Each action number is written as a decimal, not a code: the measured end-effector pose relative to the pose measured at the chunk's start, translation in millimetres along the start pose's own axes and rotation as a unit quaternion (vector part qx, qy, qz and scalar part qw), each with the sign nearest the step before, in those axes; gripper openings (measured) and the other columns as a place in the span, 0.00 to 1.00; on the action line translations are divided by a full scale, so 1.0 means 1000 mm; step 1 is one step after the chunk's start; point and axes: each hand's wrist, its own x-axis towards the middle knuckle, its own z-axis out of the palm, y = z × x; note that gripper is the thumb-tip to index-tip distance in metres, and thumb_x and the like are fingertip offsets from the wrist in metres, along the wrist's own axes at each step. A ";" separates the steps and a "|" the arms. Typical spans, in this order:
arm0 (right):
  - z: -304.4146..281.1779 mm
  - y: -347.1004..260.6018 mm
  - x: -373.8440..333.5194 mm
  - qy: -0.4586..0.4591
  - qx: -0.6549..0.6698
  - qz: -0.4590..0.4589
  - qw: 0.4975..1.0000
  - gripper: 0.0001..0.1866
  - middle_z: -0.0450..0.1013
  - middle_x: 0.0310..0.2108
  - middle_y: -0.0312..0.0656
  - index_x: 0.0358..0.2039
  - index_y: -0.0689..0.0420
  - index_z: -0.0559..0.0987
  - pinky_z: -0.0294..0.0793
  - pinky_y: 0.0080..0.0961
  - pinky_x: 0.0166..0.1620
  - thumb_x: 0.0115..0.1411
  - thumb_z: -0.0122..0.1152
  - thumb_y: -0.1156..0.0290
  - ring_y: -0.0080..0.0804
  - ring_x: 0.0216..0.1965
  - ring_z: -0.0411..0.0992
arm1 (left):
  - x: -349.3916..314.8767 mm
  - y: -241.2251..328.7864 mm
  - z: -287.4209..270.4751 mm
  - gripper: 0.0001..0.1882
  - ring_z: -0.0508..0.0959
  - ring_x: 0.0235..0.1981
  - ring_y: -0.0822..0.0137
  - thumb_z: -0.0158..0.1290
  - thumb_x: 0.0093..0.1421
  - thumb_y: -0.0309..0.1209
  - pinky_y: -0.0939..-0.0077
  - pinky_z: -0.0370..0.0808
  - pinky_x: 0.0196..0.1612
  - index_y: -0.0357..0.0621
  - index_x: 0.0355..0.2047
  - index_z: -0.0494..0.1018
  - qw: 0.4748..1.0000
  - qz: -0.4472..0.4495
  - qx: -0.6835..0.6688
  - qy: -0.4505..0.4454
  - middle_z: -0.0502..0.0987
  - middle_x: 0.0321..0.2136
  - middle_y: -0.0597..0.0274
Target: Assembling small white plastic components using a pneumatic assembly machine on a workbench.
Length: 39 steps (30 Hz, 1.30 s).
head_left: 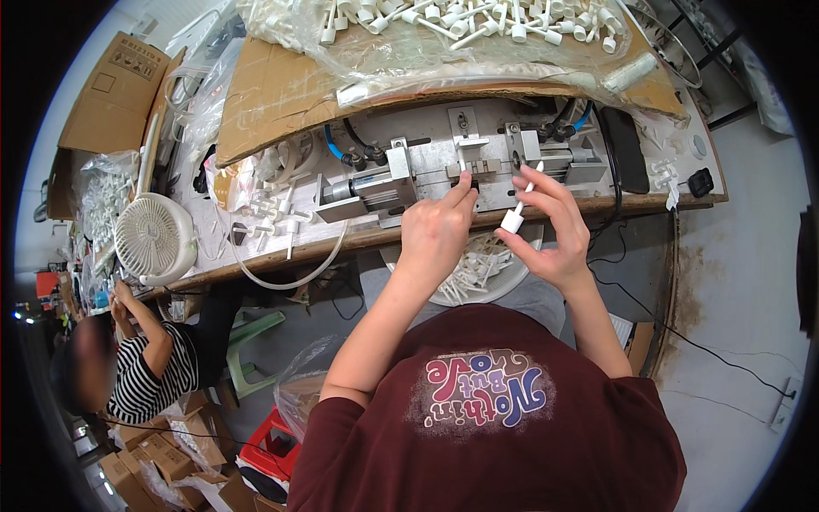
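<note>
My right hand (559, 232) pinches a white plastic cap with a thin stem (513, 222); the cap end hangs low and the stem points up past the fingers. To its left, my left hand (437, 232) reaches to the middle of a metal clamping fixture (486, 168), its fingers closed together. The fingertips meet a small white piece (463, 158) standing in the fixture. Its thumb, and whatever lies under the fingers, is hidden. Air cylinders (368, 185) flank the fixture. A white bowl of similar stemmed parts (478, 271) sits below my hands, at my lap.
A cardboard sheet (281, 111) behind the fixture bears a heap of white stemmed caps (520, 21). Loose white parts (286, 218) lie left, near a white fan (154, 239). A black phone (624, 149) lies right. A co-worker in stripes (158, 367) sits at left.
</note>
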 end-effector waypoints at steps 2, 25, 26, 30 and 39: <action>0.004 -0.002 0.000 0.014 0.029 0.001 0.999 0.22 0.71 0.54 0.54 0.42 0.65 0.77 0.77 0.33 0.50 0.44 0.74 0.78 0.41 0.46 0.77 | 0.001 -0.001 -0.002 0.14 0.82 0.26 0.63 0.62 0.47 0.26 0.72 0.78 0.30 0.40 0.36 0.80 1.000 0.003 -0.015 -0.006 0.80 0.48 0.56; 0.035 0.009 0.006 -0.185 -0.239 -0.065 0.951 0.12 0.77 0.52 0.39 0.35 0.57 0.79 0.71 0.24 0.30 0.48 0.68 0.73 0.32 0.24 0.74 | -0.065 0.009 -0.033 0.18 0.82 0.28 0.64 0.64 0.51 0.27 0.74 0.78 0.30 0.48 0.44 0.80 0.973 0.001 -0.219 -0.075 0.82 0.41 0.64; 0.037 0.012 0.010 -0.182 -0.241 -0.069 0.951 0.11 0.77 0.51 0.39 0.34 0.57 0.79 0.71 0.24 0.29 0.48 0.68 0.73 0.32 0.22 0.73 | -0.065 0.010 -0.033 0.17 0.82 0.28 0.64 0.64 0.51 0.28 0.74 0.78 0.29 0.48 0.43 0.80 0.973 0.002 -0.219 -0.074 0.82 0.40 0.64; 0.040 0.008 0.018 -0.184 -0.263 -0.071 0.944 0.09 0.78 0.49 0.40 0.33 0.57 0.78 0.71 0.25 0.25 0.49 0.65 0.74 0.34 0.17 0.70 | -0.064 0.009 -0.027 0.14 0.82 0.28 0.64 0.63 0.52 0.29 0.74 0.78 0.29 0.48 0.41 0.81 0.975 0.013 -0.215 -0.062 0.82 0.37 0.65; 0.027 0.005 0.042 -0.246 -0.232 -0.077 0.938 0.11 0.80 0.41 0.43 0.32 0.57 0.78 0.74 0.28 0.27 0.50 0.68 0.68 0.35 0.19 0.74 | -0.061 0.015 -0.024 0.11 0.82 0.26 0.65 0.63 0.53 0.29 0.75 0.76 0.28 0.48 0.39 0.81 0.975 0.039 -0.214 -0.040 0.83 0.35 0.65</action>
